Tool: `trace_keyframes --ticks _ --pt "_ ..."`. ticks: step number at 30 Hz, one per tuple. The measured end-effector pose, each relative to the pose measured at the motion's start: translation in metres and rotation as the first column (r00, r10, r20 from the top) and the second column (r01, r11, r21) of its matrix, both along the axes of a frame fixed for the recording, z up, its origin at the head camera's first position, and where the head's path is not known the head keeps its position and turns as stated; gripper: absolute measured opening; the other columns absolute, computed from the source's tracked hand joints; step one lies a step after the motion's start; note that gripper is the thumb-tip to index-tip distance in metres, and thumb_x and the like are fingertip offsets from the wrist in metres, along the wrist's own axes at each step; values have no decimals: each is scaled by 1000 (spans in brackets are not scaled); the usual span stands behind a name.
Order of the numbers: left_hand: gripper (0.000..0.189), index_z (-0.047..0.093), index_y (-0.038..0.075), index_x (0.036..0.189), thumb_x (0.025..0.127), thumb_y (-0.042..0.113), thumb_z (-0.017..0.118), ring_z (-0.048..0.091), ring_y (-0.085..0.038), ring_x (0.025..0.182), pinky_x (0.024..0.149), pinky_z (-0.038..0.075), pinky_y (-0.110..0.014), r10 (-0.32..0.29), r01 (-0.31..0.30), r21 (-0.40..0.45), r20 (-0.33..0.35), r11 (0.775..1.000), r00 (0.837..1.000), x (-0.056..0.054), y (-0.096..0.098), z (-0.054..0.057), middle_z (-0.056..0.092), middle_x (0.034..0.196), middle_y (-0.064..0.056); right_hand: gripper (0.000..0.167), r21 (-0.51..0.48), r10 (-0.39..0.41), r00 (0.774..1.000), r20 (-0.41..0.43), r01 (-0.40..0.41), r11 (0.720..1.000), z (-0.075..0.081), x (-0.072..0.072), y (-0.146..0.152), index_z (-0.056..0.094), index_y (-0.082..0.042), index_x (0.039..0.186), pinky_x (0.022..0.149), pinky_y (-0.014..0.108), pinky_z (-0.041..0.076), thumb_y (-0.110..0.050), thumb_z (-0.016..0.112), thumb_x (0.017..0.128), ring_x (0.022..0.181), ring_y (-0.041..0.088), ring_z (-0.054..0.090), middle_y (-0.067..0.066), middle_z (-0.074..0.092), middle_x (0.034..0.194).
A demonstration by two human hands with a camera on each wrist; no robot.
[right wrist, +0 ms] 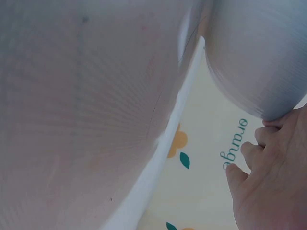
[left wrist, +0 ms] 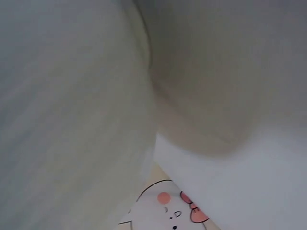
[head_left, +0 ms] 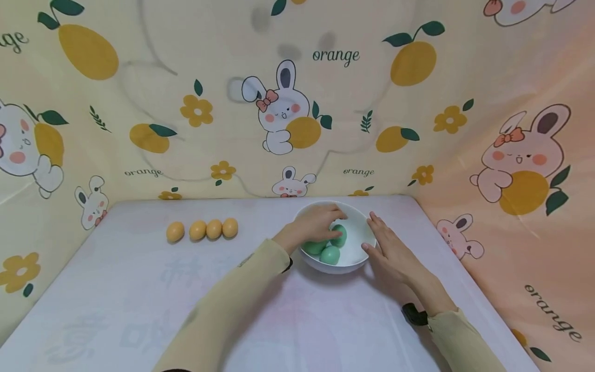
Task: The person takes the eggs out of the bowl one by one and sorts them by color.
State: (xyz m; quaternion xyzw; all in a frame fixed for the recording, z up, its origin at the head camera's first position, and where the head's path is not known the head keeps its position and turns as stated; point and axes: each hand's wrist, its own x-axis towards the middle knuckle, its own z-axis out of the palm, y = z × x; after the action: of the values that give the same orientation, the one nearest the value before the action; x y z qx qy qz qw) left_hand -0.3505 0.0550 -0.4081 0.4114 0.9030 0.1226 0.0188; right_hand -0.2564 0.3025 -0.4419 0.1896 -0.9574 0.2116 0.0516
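In the head view, my left hand reaches over the rim into a white bowl. Its fingers spread above a green egg, and the thumb overlaps that egg's top left. Two more green eggs lie in the bowl: one egg near the front wall, another egg partly hidden under the hand. My right hand, fingers extended, rests against the bowl's right side. The right wrist view shows this hand with fingertips at the bowl's outer wall. Only blurred sleeve and bowl-side shapes fill most of the left wrist view.
Several yellow-orange eggs stand in a row at the back left of the white-covered table; the leftmost is slightly apart. A printed cloth with rabbits and oranges rises behind the table and along both sides.
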Motion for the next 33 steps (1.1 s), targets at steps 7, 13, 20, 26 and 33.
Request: trace_keyframes --ticks 7,13,20,26,33 --pt "58 60 14 146 97 42 74 55 -19 134 118 38 -32 26 -26 -11 67 1000 997 -1 1 -7 58 146 -3 77 -7 8 1000 -3 -8 1000 1 -1 0 19 -2 165 123 64 18 -47 48 109 159 39 11 12 8 174" --pt "60 61 17 146 96 48 73 56 -18 132 117 39 -33 53 -50 -63 39 997 998 -4 4 -13 59 144 -1 77 -6 3 1000 -4 -3 1000 0 -1 0 18 -3 165 123 64 19 -47 48 109 159 38 10 11 8 175" --pt "61 60 19 147 95 48 74 57 -17 129 114 42 -34 61 -57 -85 45 995 997 -2 4 -13 60 142 0 77 -9 4 1000 -2 -4 1000 1 -1 0 19 -3 165 123 64 18 -47 48 109 159 38 10 12 8 174" --pt "62 59 18 148 95 47 74 58 -16 124 111 44 -32 41 -37 -93 40 995 998 -1 3 -12 61 141 0 78 -8 3 1000 -1 -3 1000 0 -1 0 19 -2 165 123 64 18 -47 48 109 159 39 11 12 8 174" --pt "62 58 14 149 96 40 76 58 -17 125 112 44 -30 38 -32 -54 112 998 993 -1 3 -11 60 143 -4 78 -6 -1 1000 -1 1 1000 -1 -1 0 18 -4 166 123 64 18 -48 49 109 159 40 11 12 8 174"
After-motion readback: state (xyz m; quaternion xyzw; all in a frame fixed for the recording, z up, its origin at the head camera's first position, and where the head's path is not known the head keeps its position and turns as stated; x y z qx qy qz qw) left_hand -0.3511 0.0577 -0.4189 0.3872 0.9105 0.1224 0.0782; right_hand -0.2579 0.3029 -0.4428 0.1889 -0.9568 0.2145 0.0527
